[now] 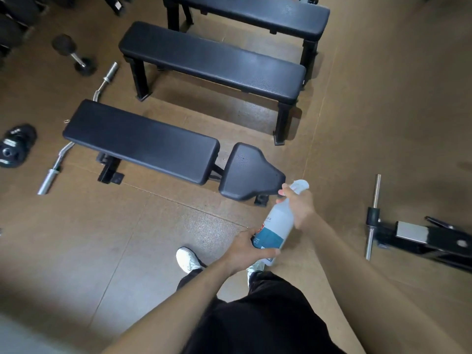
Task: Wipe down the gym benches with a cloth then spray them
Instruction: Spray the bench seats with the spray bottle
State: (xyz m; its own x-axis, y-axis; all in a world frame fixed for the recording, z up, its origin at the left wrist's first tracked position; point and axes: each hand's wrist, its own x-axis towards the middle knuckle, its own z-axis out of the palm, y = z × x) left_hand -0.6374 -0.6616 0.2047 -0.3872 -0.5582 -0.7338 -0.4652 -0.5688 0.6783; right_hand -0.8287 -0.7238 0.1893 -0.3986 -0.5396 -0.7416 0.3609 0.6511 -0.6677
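Three black padded benches stand side by side on the brown floor: the nearest bench [143, 144] with a separate seat pad [249, 172], a middle bench [212, 60] and a far bench [255, 11]. I hold a white spray bottle [277, 223] with a teal label in both hands, its nozzle just short of the seat pad's near corner. My right hand [300, 205] grips the bottle's neck and trigger. My left hand [245, 247] holds the bottle's base. No cloth is in view.
A curl bar [51, 172] lies under the nearest bench's left end. A dumbbell [72, 56] and weight plates [15, 145] sit at the left. A black machine base with a steel bar [371, 218] is at the right. My white shoes [187, 259] stand on grey flooring.
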